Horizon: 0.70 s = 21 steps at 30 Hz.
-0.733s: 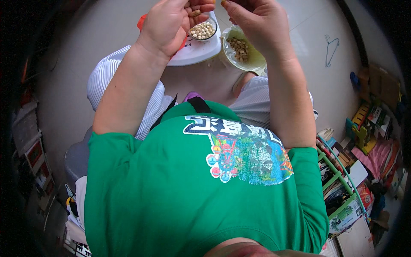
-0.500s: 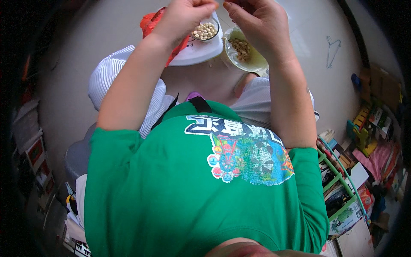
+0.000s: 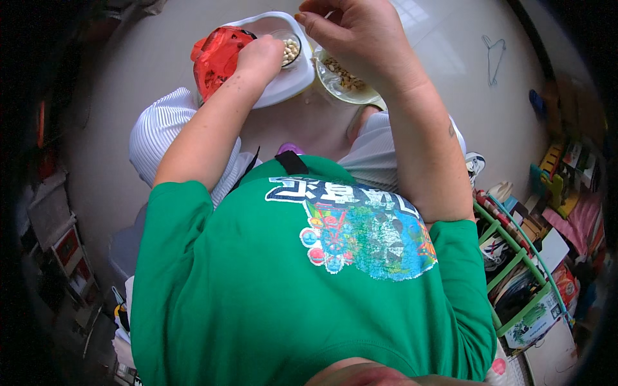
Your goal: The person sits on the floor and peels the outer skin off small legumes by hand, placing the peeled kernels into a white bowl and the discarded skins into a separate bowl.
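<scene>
My left hand (image 3: 262, 56) reaches to the mouth of a crinkled red plastic bag (image 3: 217, 59), close beside a glass bowl of pale, rounded kernels (image 3: 291, 51). Its fingers are hidden behind the back of the hand. Raised above a lined bin (image 3: 364, 96) is my right hand (image 3: 347, 29), fingers curled and thumb close to the forefinger; whatever is in the pinch is too small to make out. Brown shell pieces (image 3: 344, 78) lie in the bin on a clear plastic liner. Bag and bowl both rest on a white stool (image 3: 283, 91).
A wire hanger (image 3: 494, 61) lies on the pale tiled floor at the far right. Closer on the right stands a green-framed rack (image 3: 508, 273) crammed with goods. Boxes and papers (image 3: 67, 251) line the left side. My knees flank the stool's near edge.
My left hand has left my right hand and come down leftward to the red bag. My right hand has shifted left and stays raised. The view has shifted slightly.
</scene>
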Tool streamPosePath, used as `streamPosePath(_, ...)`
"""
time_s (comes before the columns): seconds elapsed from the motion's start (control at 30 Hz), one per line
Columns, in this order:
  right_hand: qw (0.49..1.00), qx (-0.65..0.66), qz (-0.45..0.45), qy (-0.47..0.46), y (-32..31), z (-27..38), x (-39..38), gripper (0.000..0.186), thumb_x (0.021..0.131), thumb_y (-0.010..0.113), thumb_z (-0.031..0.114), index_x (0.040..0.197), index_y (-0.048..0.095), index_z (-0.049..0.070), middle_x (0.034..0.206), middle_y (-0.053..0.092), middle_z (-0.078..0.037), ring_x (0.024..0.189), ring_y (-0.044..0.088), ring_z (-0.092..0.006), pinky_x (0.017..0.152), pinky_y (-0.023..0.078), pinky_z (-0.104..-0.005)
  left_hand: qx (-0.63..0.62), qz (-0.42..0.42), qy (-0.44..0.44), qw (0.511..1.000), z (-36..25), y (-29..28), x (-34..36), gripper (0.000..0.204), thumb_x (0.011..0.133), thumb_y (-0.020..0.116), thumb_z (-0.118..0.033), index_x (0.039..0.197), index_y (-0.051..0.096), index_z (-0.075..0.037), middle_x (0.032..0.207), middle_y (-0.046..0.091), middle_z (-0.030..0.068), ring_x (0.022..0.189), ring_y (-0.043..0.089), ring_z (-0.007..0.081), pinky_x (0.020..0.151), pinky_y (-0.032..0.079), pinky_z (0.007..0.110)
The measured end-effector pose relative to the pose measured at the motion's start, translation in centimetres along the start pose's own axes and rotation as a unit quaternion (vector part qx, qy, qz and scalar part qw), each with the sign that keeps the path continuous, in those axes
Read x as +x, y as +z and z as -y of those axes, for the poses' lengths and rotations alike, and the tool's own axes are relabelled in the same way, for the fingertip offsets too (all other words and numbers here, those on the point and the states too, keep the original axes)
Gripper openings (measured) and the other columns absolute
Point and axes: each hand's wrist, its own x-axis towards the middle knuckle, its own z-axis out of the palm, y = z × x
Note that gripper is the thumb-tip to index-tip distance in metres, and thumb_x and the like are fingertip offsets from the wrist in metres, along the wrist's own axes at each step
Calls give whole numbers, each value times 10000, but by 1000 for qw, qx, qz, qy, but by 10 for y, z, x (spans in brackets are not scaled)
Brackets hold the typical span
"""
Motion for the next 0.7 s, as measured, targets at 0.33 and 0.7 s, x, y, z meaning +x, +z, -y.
streamPosePath(0.33,1000,-17,16,14,1,4,0,154,789,624,122,818,591,-26,770,580,-183,707,585,-313,643,478,-357,-45,-13,-15,999,13,26,17,197,786,523,-77,892,688,-53,955,644,153,905,631,306,748,522,409)
streamPosePath(0.7,998,-56,-19,-26,-2,-9,4,129,780,619,92,800,598,-34,759,581,-178,724,584,-321,646,475,-359,-187,-52,-29,981,7,-22,18,209,830,550,-149,944,649,-6,899,649,159,813,633,264,690,507,360)
